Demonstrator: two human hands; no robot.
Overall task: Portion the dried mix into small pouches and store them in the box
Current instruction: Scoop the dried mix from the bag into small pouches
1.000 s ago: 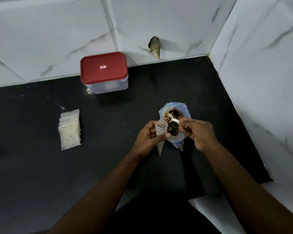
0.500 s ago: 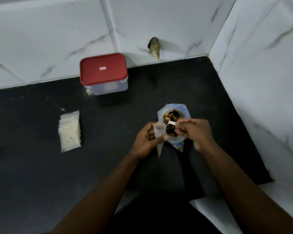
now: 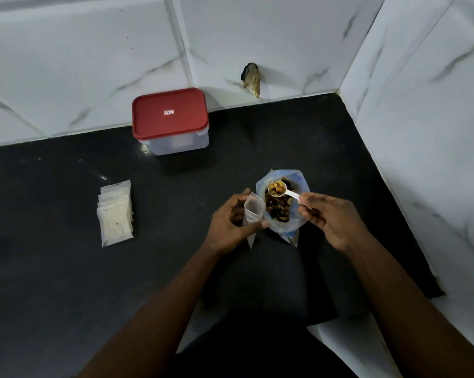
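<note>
A blue plastic bag [image 3: 292,227] of dark and yellow dried mix [image 3: 278,211] stands open on the black counter. My left hand [image 3: 230,222] holds a small clear pouch [image 3: 253,214] upright with its mouth open, just left of the bag. My right hand [image 3: 328,219] pinches the handle of a white spoon [image 3: 290,193], whose bowl carries a heap of mix above the bag's far side. A clear box with a red lid [image 3: 170,113] stands shut against the back wall.
A stack of several flat white pouches [image 3: 115,214] lies on the black counter [image 3: 66,268] at the left. White marble walls close the back and the right side. A brownish object [image 3: 251,77] sticks out of the back wall.
The spoon has dipped into the bag and come up loaded with mix. My left hand keeps the pouch beside the bag.
</note>
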